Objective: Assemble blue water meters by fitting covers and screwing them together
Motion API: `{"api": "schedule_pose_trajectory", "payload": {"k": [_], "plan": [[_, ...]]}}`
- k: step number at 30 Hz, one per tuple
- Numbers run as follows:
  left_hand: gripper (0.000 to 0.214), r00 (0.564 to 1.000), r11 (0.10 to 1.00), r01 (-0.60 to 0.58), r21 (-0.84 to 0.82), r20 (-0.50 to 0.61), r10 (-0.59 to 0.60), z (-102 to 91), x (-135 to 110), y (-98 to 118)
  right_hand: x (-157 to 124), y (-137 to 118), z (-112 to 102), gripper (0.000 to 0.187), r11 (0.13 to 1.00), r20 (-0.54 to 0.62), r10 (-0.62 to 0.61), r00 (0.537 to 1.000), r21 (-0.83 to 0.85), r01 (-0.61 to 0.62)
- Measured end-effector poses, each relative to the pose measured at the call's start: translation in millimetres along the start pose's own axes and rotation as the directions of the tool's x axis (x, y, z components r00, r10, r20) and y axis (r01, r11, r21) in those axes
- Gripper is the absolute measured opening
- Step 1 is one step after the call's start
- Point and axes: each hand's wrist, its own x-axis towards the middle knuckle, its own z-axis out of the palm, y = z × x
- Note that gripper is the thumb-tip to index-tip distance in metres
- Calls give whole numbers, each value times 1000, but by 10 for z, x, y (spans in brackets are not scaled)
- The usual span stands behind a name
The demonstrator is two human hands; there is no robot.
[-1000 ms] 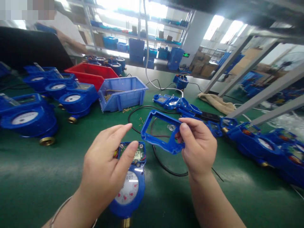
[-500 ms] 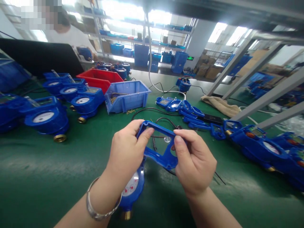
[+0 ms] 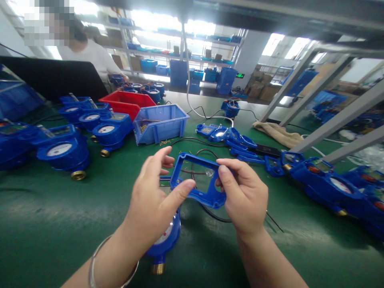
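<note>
My right hand (image 3: 246, 192) pinches the right side of a blue plastic meter cover frame (image 3: 192, 195), which has a large window opening and is held tilted above the bench. My left hand (image 3: 156, 196) is open at the frame's left side, thumb and fingers spread. Whether the thumb still touches the frame I cannot tell. Below the left hand lies a blue water meter (image 3: 168, 242) with a white dial and a brass threaded end; the hand hides part of it. Black cable (image 3: 214, 216) runs behind the frame.
Several blue water meters (image 3: 61, 154) stand on the left of the green bench. A blue bin (image 3: 165, 128) of small brass screws and a red bin (image 3: 126, 100) are behind. Blue covers (image 3: 220, 134) and more meters (image 3: 336, 186) lie right, near metal posts (image 3: 336, 116). A person (image 3: 90, 54) sits opposite.
My left hand has let go of its grip on the frame's left end and spread its fingers, shifting slightly left. The right hand keeps its hold, moving only a little.
</note>
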Motion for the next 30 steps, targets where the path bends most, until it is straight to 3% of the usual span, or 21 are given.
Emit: {"api": "schedule_pose_trajectory", "payload": {"k": [2, 4, 6, 12, 17, 21, 25, 30], "plan": [[42, 964, 970, -185, 158, -162, 210, -13, -79, -59, 12, 4, -1, 11, 1000, -11, 14, 1000, 7, -14], [41, 916, 890, -308, 335, -149, 373, 2, -154, -74, 10, 13, 8, 11, 1000, -17, 5, 1000, 1, -5], [50, 902, 828, -343, 444, -91, 422, 38, -214, -49, 0, 25, 18, 11, 1000, -23, -4, 1000, -12, 3], [56, 920, 793, -325, 515, -22, 391, 132, -280, 68, -40, 41, 30, 12, 998, -84, -40, 996, -51, 36], [50, 936, 861, -320, 395, -12, 353, 217, -341, 137, -66, 63, 80, 12, 993, -88, -103, 991, -66, 97], [45, 932, 901, -355, 251, 27, 360, 263, -404, 168, -57, 89, 99, 11, 996, -40, -78, 996, -37, 77], [38, 929, 911, -361, 197, -10, 370, 135, -311, 88, -34, 86, 73, 11, 1000, -20, -11, 1000, -6, 11], [52, 933, 884, -314, 347, -58, 354, -30, -118, -35, -36, 77, 75, 11, 1000, -7, -11, 1000, 3, 11]]}}
